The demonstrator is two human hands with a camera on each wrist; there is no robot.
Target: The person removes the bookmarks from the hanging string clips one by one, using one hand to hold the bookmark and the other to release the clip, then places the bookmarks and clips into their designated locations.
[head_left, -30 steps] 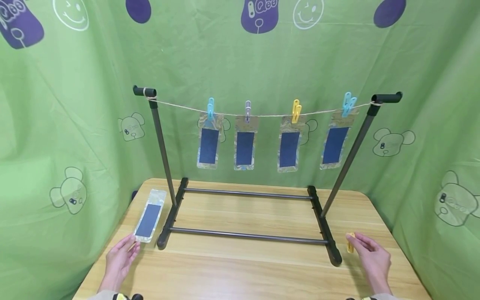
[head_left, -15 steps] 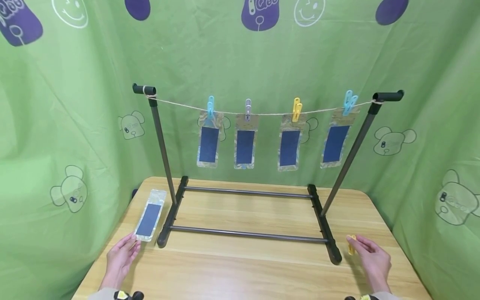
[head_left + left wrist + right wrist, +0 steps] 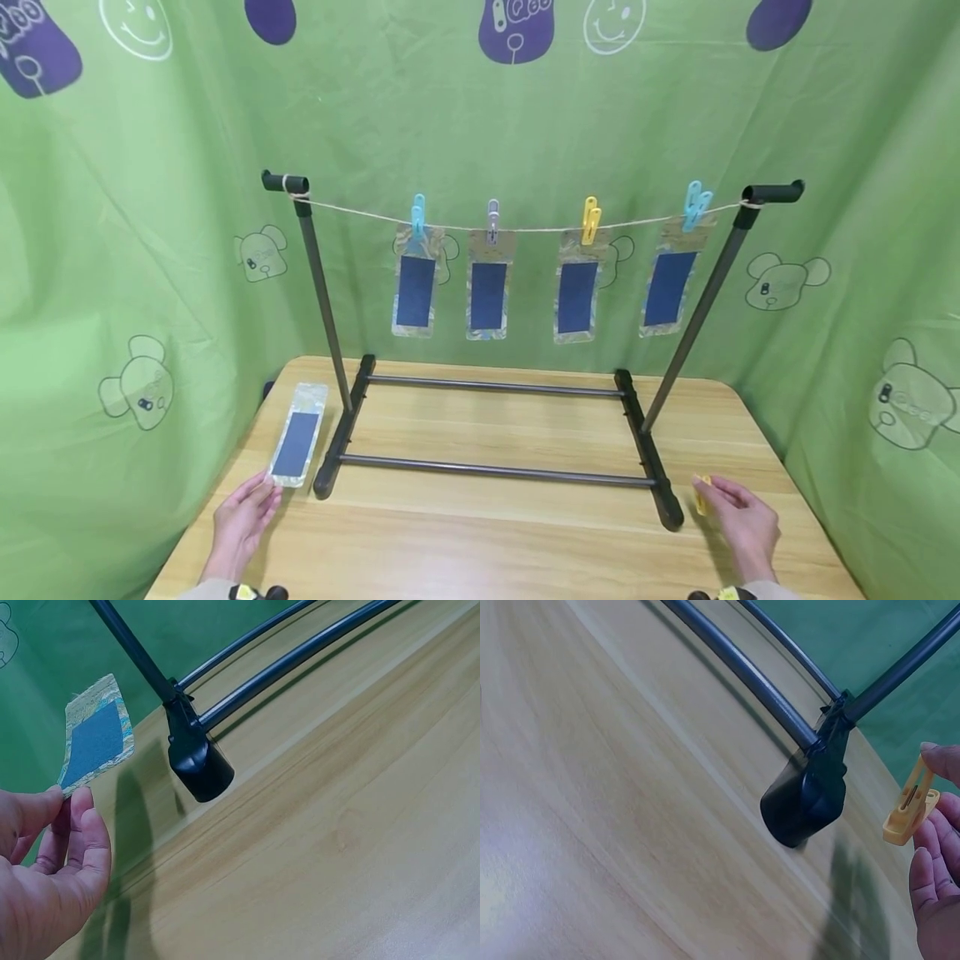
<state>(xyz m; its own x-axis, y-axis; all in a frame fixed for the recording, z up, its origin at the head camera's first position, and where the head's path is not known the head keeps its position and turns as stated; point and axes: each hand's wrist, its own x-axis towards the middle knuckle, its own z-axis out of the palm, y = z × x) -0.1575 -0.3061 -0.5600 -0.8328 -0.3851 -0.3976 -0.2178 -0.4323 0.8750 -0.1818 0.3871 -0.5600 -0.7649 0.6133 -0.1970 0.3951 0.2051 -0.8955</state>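
My left hand [image 3: 242,521] pinches the lower end of a flat strip [image 3: 296,442], dark blue in the middle with a pale patterned border. In the left wrist view the strip [image 3: 97,739] tilts up from thumb and fingertips, beside the rack's left foot. On the right, my right hand [image 3: 742,521] holds a yellow clothespin [image 3: 702,497] outside the rack's right foot. The right wrist view shows this clothespin [image 3: 911,806] between thumb and fingers. Similar strips hang from the string [image 3: 536,230] by clothespins, among them a purple one [image 3: 492,223] and a yellow one [image 3: 591,222].
A black rack stands on the wooden table [image 3: 465,533], its left post [image 3: 322,292] and right post [image 3: 701,317] joined by the string above and a front crossbar [image 3: 495,470] below. Green patterned cloth [image 3: 480,125] encloses the back and sides.
Both hands stay almost where they were, still holding the strip and the clothespin. The clothespin has tipped and dropped very slightly; the head view has shifted a little.
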